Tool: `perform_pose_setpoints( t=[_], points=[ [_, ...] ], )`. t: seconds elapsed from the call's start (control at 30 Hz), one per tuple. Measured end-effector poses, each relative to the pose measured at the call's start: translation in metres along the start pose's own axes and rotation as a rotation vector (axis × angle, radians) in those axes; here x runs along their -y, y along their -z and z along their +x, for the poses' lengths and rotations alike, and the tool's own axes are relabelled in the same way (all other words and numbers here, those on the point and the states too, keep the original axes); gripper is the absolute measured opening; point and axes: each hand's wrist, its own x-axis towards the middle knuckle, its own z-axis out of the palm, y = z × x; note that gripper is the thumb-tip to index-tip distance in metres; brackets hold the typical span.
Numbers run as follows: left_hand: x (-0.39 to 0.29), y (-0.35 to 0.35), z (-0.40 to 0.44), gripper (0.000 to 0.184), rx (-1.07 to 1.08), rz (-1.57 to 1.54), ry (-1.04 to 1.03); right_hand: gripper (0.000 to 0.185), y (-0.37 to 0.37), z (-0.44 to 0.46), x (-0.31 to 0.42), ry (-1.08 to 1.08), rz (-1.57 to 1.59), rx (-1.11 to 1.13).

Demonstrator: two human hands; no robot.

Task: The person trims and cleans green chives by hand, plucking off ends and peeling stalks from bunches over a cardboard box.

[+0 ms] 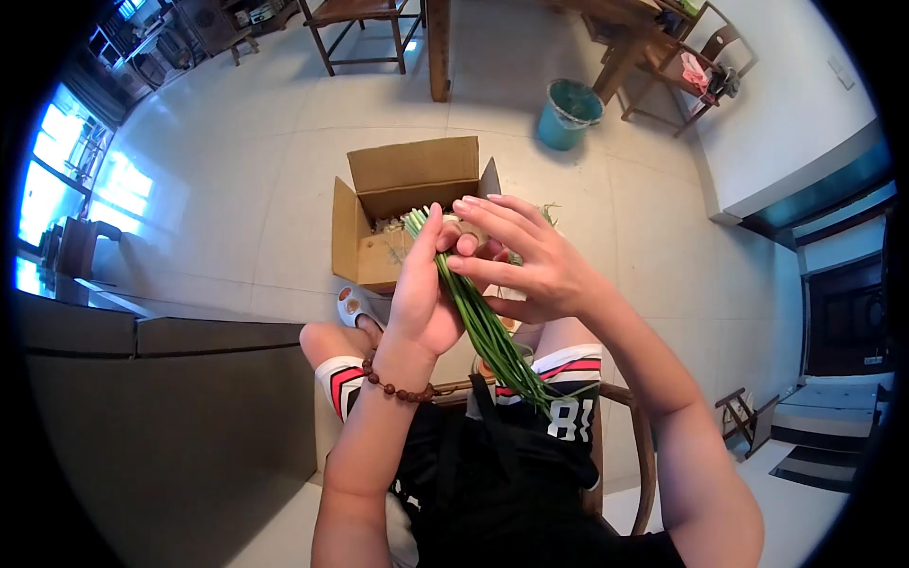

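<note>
My left hand [423, 298] is closed round a bunch of green chives [488, 331], thumb pointing up along the pale cut ends. The long green leaves hang down toward my lap. Over the upper part of the bunch is my right hand [538, 257], its fingers stretched out and apart; whether its fingertips touch the stalks I cannot tell. Beyond both hands an open cardboard box [412, 168] stands on the floor with its flaps up. Pale scraps [390, 225] lie inside it, partly hidden by my hands.
A teal bin [561, 134] with a liner stands on the tiled floor ahead to the right. Further off are a wooden table leg [438, 57] and chairs. A dark panel [170, 435] runs along my left. A wooden chair arm [646, 454] curves beside my right leg.
</note>
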Motion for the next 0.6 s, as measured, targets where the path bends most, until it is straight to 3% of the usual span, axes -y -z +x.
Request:
perform_pose_setpoints(
  t=[0.13,0.23,0.33,0.37,0.43,0.6],
  points=[
    [0.003,-0.018,-0.013,0.039,-0.027,0.089,0.046,0.066,0.001,-0.005,0.002,0.025,0.154,-0.064],
    [0.006,-0.033,-0.015,0.039,0.009,0.111,-0.014,0.065,0.003,0.001,0.006,0.103,0.052,-0.190],
    [0.003,-0.041,-0.019,0.037,0.080,0.112,-0.058,0.048,0.009,0.012,0.013,0.187,-0.213,-0.305],
    [0.005,-0.047,-0.024,0.036,0.045,0.159,-0.053,0.035,0.015,0.018,0.019,0.193,-0.193,-0.314],
    [0.009,-0.058,-0.030,0.037,-0.076,0.234,-0.084,0.035,0.019,0.023,0.023,0.234,-0.217,-0.295],
    [0.013,-0.086,-0.052,0.037,-0.132,0.277,-0.137,0.035,0.018,0.038,0.036,0.313,-0.179,-0.353]
  ],
)
